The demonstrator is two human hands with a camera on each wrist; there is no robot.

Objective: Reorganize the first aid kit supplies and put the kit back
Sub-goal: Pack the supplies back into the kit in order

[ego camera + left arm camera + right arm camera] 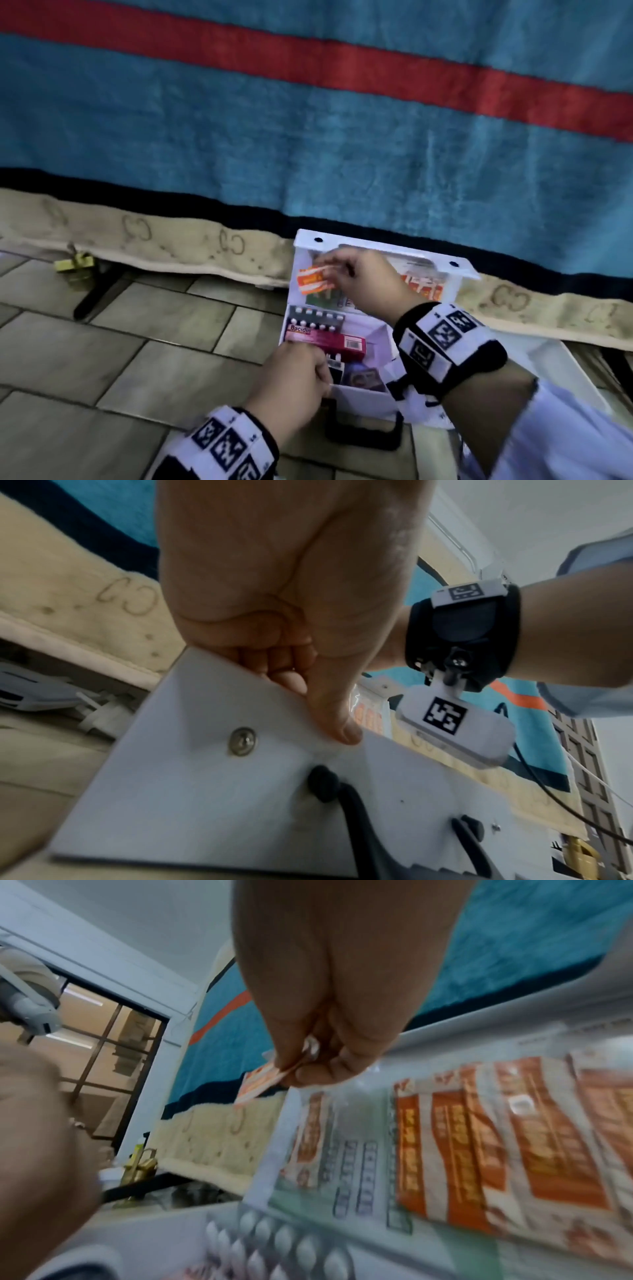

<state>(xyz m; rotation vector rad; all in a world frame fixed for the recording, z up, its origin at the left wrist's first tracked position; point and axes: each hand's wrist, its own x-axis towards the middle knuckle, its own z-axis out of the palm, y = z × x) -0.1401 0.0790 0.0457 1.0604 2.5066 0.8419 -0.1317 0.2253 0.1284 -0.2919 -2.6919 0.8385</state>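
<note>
Right hand (359, 277) pinching orange sachet (313, 280), long axis leftward; left hand (294, 380) gripping kit wall (363, 402)

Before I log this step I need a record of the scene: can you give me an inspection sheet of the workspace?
Surface: tiled floor.
Job's things: white first aid kit lies open; orange sachets, blister packs, Bacidin box inside.
Clutter: brass padlock on the floor, apart from the kit.
Hands: left hand grips the kit's near edge; right hand pinches one orange sachet above the kit.
Cables: thin black cable near the right wrist.
Surroundings: blue blanket with red stripe; beige mattress edge.
</note>
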